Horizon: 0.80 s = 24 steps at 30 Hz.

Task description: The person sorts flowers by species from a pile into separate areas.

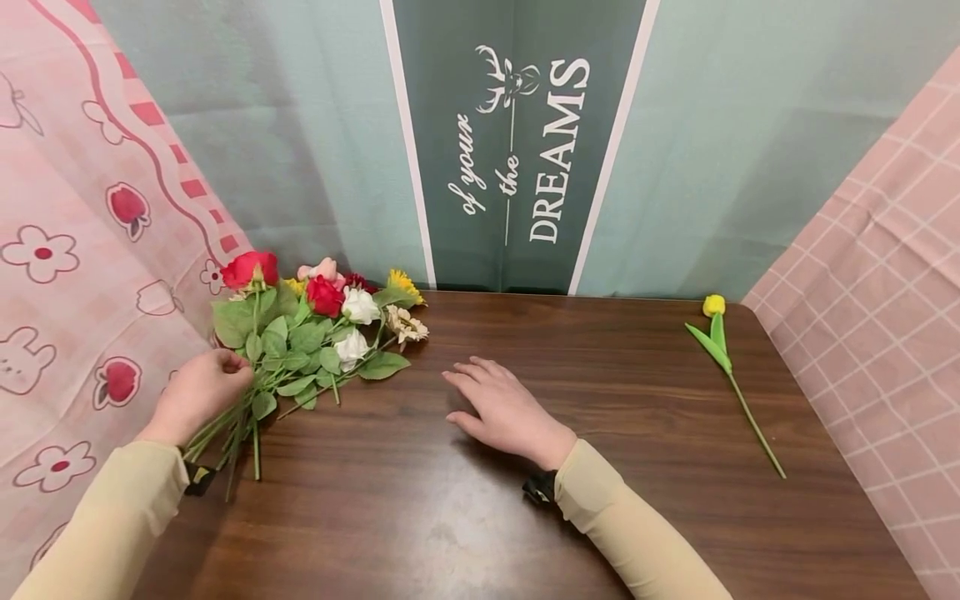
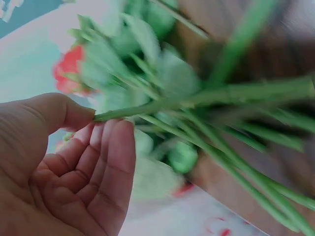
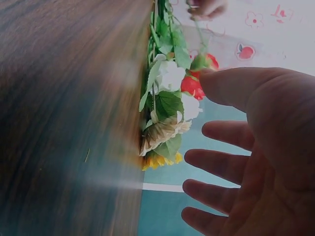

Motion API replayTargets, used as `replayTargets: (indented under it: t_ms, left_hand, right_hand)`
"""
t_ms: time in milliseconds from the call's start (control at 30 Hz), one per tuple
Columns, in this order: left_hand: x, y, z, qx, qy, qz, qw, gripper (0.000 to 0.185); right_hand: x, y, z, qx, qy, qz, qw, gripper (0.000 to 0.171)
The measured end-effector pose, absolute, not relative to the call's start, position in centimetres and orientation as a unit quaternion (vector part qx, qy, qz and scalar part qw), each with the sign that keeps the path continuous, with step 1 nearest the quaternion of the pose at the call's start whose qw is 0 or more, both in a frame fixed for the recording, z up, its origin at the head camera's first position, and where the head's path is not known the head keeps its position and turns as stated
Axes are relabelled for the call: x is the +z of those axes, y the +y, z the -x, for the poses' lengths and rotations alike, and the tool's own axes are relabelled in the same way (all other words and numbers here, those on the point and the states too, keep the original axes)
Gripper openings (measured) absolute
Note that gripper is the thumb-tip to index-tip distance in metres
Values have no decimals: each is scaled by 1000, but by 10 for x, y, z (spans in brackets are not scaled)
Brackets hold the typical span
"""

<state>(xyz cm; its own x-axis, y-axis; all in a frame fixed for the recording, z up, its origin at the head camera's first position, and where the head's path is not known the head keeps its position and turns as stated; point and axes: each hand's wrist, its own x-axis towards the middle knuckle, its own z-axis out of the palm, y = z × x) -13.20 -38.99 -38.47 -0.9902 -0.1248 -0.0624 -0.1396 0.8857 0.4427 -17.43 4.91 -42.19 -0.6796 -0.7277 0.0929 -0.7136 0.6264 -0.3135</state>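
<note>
Fingers (image 2: 106, 162) of the left hand (image 1: 197, 393) seemingly pinch one stem (image 2: 162, 104) at mid-left; right hand (image 1: 504, 408), fingers spread, should steady the bunch (image 1: 315, 333) lower.

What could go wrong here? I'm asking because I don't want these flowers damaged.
The left hand pinches only one stem of the bunch, so lifting on that grip may leave the other stems behind or scatter them. The bunch lies near the table's left edge and could slide off. The yellow tulip lies far from both hands.

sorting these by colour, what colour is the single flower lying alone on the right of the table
Yellow, on a green stem: the lone flower shows best in the head view.
</note>
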Motion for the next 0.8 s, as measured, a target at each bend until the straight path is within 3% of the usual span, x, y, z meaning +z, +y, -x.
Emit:
replayTargets:
  t_ms: [133, 267, 400, 600, 800]
  left_hand:
    - [-368, -351, 135, 260, 964, 30, -36, 30]
    - [-365, -295, 141, 333, 941, -12, -53, 28]
    - [-378, -219, 154, 460, 886, -51, -40, 26]
    - [-391, -112, 163, 606, 787, -118, 21, 22]
    - [-398, -64, 165, 641, 751, -152, 52, 21]
  right_hand:
    - [-421, 51, 178, -185, 906, 380, -9, 51]
    - [-415, 57, 183, -255, 901, 346, -53, 32]
    - [-404, 75, 189, -377, 882, 275, -58, 19]
    - [-386, 107, 190, -541, 818, 189, -35, 21]
    - [-377, 125, 190, -612, 779, 132, -32, 25]
